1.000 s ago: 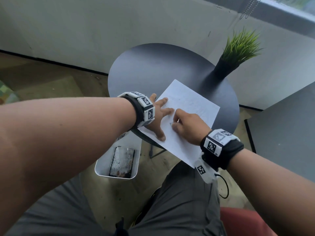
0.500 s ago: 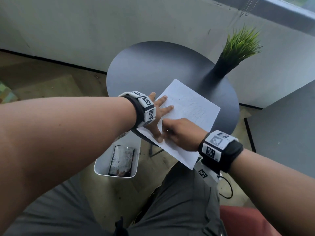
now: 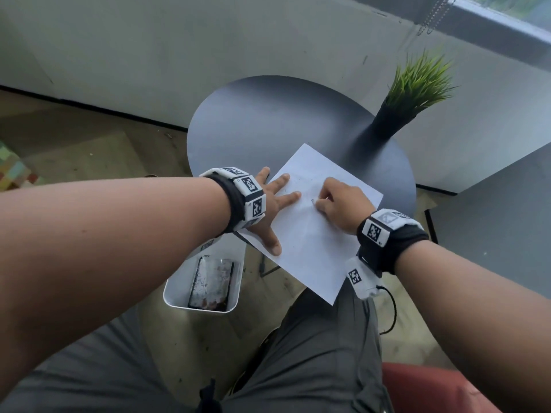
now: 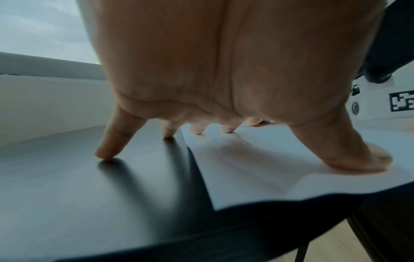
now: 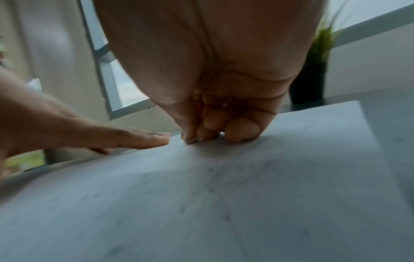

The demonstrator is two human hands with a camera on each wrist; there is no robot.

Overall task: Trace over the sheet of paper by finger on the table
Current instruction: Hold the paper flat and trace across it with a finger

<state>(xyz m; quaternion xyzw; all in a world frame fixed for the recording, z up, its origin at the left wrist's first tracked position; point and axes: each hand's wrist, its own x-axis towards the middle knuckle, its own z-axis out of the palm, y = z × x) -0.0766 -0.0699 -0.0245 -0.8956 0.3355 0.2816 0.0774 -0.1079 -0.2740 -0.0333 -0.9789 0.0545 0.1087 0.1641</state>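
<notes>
The right hand (image 3: pixel 343 205) was curled into a loose fist that held nothing, knuckles up, with a fingertip (image 5: pixel 190 137) pressed down on the sheet of paper (image 3: pixel 310 234) near its middle. Faint pencil-like marks ran across the sheet under and below that fingertip; they were too blurred in the right wrist view to tell what they drew. Just beside it, the left hand (image 3: pixel 277 204) lay spread and flat with fingers straight: the thumb (image 4: pixel 349 156) and two fingers pressed the paper's left part, while the outer two fingers (image 4: pixel 109 143) stood on the bare black table (image 3: pixel 268 123), past the paper's edge.

The sheet lay angled on the near right part of the round table, and its near corner hung out past the rim, over the person's lap. That overhang looked like the main risk: with little of the tabletop under that end, a firm drag of the tracing finger toward the body could bend or slide the sheet off the line being followed. The left hand pinned only one side, so a stroke pulling rightward could pivot the paper around the thumb and wrinkle it. The marks were faint, so the finger could easily stray from them.

A potted grass plant (image 3: pixel 417 90) stood at the table's far right edge, apart from the sheet; a wide sweep of the right wrist might knock it
</notes>
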